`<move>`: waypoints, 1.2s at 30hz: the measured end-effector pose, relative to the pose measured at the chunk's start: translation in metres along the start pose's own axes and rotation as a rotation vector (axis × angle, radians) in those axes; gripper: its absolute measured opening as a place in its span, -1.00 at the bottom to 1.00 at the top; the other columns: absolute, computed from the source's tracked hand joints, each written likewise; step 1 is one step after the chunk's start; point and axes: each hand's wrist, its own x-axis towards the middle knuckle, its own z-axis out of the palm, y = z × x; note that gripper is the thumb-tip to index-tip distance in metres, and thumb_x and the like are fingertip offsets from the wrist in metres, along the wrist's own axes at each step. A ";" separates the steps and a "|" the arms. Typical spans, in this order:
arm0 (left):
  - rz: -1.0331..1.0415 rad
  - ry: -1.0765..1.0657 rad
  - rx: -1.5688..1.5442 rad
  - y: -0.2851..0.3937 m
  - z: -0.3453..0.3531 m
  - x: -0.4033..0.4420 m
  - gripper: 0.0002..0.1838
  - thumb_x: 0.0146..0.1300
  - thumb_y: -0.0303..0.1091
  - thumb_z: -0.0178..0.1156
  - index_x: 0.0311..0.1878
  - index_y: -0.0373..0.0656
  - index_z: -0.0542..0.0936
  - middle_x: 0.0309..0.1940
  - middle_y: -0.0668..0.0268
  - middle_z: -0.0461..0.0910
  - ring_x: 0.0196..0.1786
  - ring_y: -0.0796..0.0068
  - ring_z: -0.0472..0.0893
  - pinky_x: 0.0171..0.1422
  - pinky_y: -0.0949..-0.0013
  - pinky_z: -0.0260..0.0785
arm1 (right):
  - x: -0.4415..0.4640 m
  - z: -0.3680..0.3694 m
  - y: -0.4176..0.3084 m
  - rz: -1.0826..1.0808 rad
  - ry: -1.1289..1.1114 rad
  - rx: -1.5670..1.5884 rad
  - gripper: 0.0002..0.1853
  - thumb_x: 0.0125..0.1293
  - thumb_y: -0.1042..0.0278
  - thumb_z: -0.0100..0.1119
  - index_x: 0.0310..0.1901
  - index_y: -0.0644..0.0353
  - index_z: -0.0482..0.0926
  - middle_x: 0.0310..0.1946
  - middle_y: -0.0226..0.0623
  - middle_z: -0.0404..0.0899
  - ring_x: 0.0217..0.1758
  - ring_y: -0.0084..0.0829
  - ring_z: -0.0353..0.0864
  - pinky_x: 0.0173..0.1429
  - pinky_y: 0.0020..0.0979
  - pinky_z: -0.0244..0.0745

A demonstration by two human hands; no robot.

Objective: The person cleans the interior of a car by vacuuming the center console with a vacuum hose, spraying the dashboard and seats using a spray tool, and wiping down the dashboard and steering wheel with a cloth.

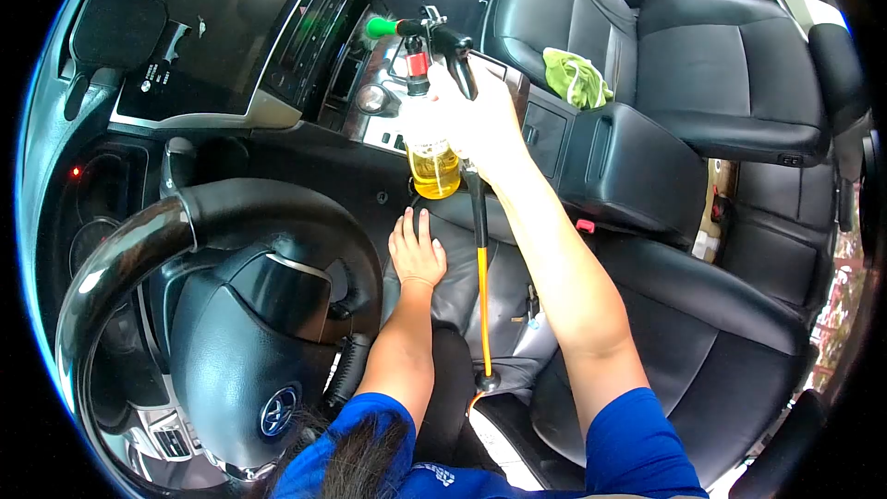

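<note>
I log my right hand (476, 115) wrapped round the spray gun (451, 42), green nozzle (380, 28) aimed left toward the dashboard controls (312, 23), my left hand (419, 249) extended, gripping nothing visible, nearside of the bottle (434, 176).

I observe a bright blue, short-sleeved top (637, 448), its sleeve hems terminating above elbow level. A compact white logo (434, 473), lettering too small to read, marks the front panel; black trousers (450, 379) complete the clothing. The left hand (419, 254) and right hand (469, 118) are bare; loose hair (368, 457) overlaps the left sleeve.
</note>
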 end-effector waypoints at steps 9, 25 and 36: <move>0.007 -0.001 0.008 0.000 -0.002 0.000 -0.30 0.08 -0.24 0.05 0.36 -0.13 0.25 0.35 0.01 0.21 0.30 -0.05 0.27 0.34 -0.07 0.11 | 0.010 0.007 -0.003 -0.040 -0.033 -0.119 -0.80 0.36 0.27 0.14 -0.20 0.26 0.53 -0.54 -0.43 0.51 -0.58 -0.62 0.50 -0.53 -0.53 0.39; -0.003 -0.014 0.022 0.002 -0.004 0.002 -0.31 0.09 -0.25 0.03 0.36 -0.15 0.25 0.36 0.02 0.20 0.32 -0.02 0.26 0.36 -0.06 0.09 | 0.006 0.010 -0.020 0.059 0.020 -0.030 -0.80 0.36 0.27 0.14 -0.23 0.25 0.51 -0.58 -0.44 0.48 -0.60 -0.62 0.49 -0.57 -0.53 0.36; -0.002 -0.021 0.023 0.001 -0.002 0.001 -0.29 0.09 -0.24 0.04 0.38 -0.13 0.23 0.36 0.03 0.19 0.33 -0.02 0.24 0.36 -0.06 0.07 | 0.007 0.008 -0.020 0.081 0.030 0.102 -0.73 0.38 0.15 0.13 -0.26 0.22 0.50 -0.61 -0.49 0.42 -0.75 -0.77 0.23 -0.70 -0.65 0.10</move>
